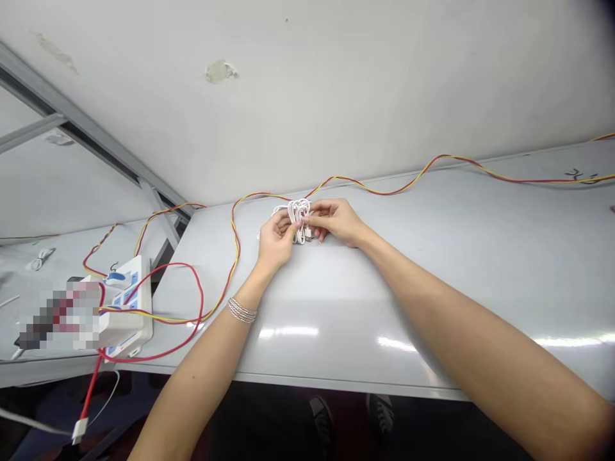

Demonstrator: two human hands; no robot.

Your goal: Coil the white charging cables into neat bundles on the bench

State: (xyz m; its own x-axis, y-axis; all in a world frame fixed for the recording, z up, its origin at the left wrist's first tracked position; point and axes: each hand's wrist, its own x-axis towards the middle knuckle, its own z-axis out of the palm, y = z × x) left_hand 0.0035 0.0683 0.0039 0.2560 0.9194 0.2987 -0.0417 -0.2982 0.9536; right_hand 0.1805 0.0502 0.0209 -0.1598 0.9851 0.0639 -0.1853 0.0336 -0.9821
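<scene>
A white USB cable (298,214), bundled into loops, is held between my two hands above the back part of the grey table. My left hand (277,242) has its fingers closed round the left side of the bundle, with the thumb in front. From the right, my right hand (339,221) pinches the bundle between thumb and fingers. A metal USB plug (309,235) shows at the bundle's lower right, just under my right fingers. More white cable shows behind my left fingers, partly hidden.
A twisted red and yellow wire (394,191) runs along the wall (384,83) at the table's (461,256) back. On the left stand a white power strip (144,320) with plugs, a looped red cable (202,294) and a metal frame post (161,214). A small white cable (40,259) lies further left.
</scene>
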